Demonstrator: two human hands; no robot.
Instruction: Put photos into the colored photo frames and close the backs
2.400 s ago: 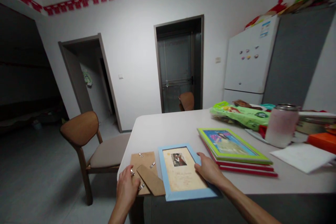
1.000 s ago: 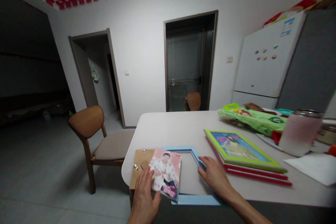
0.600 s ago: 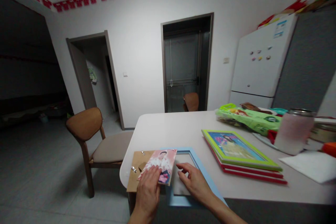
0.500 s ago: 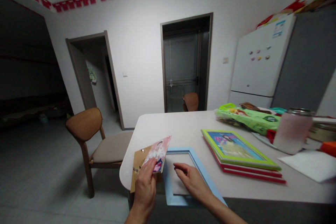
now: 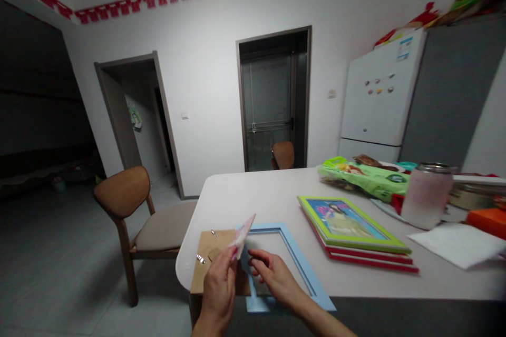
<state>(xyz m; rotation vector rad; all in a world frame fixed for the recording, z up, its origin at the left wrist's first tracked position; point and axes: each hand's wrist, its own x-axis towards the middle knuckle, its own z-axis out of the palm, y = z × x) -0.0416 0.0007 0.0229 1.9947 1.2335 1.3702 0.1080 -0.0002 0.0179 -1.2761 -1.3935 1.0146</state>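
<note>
My left hand [image 5: 220, 279] is closed around a pinkish photo [image 5: 245, 231], which stands tilted nearly edge-on. Beneath that hand a brown backing board [image 5: 203, 271] with metal clips lies at the table's near left corner. To its right is a light blue picture frame [image 5: 302, 253], lying flat and slightly over the near edge. Above the frame's opening hovers my right hand [image 5: 274, 276], its fingers loosely bent and a little apart, close to the photo's lower right side. Nothing shows between those fingers.
On the white table [image 5: 237, 192] a green picture frame [image 5: 348, 224] tops a stack with red frames. Farther right are a green package [image 5: 366, 179], a pinkish jar [image 5: 429, 195] and white paper [image 5: 458, 245]. A wooden chair [image 5: 122, 195] stands left of the table.
The photo has turned from showing its printed face to nearly edge-on. My right hand has moved left toward it, and its fingers have loosened. The view has shifted slightly.
</note>
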